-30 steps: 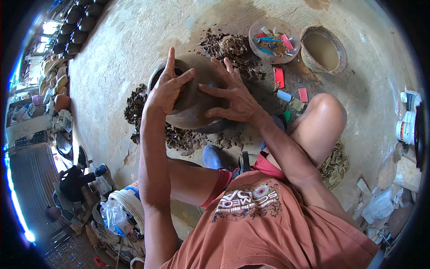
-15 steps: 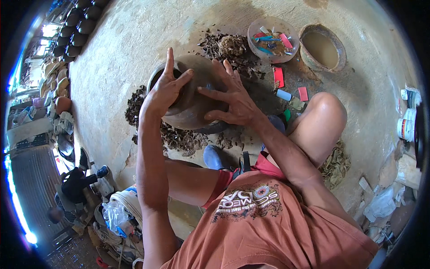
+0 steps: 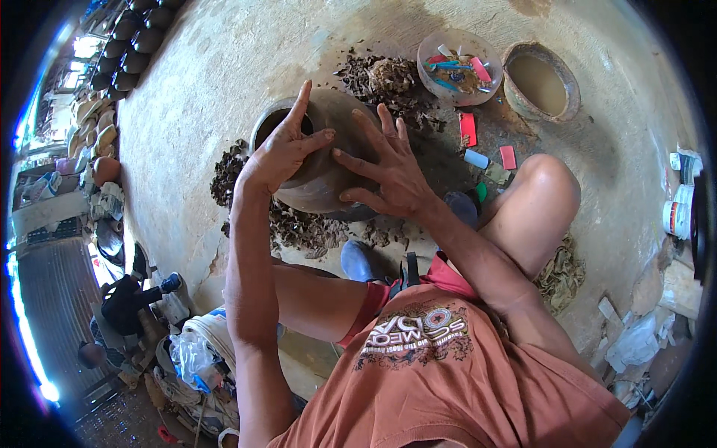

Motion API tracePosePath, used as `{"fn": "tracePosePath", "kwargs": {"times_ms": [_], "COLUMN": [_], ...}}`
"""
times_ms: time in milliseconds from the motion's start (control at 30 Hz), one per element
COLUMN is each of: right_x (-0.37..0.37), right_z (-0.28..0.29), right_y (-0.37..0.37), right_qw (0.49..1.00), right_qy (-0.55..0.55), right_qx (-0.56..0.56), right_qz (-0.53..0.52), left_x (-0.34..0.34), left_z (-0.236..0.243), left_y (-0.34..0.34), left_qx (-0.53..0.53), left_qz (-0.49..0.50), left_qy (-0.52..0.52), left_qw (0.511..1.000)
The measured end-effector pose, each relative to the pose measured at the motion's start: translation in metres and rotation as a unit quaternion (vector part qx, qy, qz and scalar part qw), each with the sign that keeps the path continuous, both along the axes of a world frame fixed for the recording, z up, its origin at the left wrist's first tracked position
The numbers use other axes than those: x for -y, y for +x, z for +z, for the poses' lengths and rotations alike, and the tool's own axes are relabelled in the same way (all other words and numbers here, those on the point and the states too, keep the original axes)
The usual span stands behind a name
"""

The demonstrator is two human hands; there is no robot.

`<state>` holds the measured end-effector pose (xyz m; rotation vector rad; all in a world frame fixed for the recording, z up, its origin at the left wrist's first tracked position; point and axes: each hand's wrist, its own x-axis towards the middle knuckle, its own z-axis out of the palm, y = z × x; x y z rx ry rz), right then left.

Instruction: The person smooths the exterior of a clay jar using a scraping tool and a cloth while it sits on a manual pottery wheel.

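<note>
i see my left hand [image 3: 287,149] spread flat on the rim of the round, smooth brown clay pot [image 3: 317,183] on the rough concrete floor [image 3: 209,67]; my right hand [image 3: 388,168], fingers splayed, presses its shoulder. dry crumbly clay scraps [image 3: 299,228] ring it.
</note>
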<state>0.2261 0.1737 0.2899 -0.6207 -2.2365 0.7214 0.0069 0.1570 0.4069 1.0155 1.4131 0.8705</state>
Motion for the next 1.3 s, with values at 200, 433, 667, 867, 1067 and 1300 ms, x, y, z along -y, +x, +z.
{"fn": "tracePosePath", "kwargs": {"times_ms": [200, 433, 667, 867, 1067, 1300], "right_x": [0.009, 0.015, -0.012, -0.005, 0.015, 0.008], "right_z": [0.004, 0.002, 0.005, 0.004, 0.012, 0.002], "right_y": [-0.002, -0.005, -0.011, -0.011, -0.007, 0.003], "right_qw": [0.999, 0.998, 0.997, 0.997, 0.997, 0.996], "right_qy": [0.035, 0.061, 0.008, 0.032, 0.063, 0.061], "right_qx": [0.020, -0.023, -0.040, -0.037, -0.027, -0.058], "right_qz": [-0.017, 0.016, -0.063, -0.058, -0.023, -0.017], "left_x": [-0.003, -0.004, -0.009, -0.005, -0.004, -0.011], "left_z": [-0.001, 0.002, 0.022, 0.010, 0.013, 0.027], "left_y": [0.003, 0.003, 0.005, 0.009, 0.004, 0.011], "left_qx": [-0.035, -0.058, -0.287, -0.037, -0.190, -0.189], "left_qz": [0.006, 0.037, -0.018, 0.038, 0.021, 0.040], "left_qy": [0.004, -0.019, -0.169, -0.026, -0.061, -0.108], "left_qw": [0.999, 0.997, 0.943, 0.998, 0.980, 0.975]}}
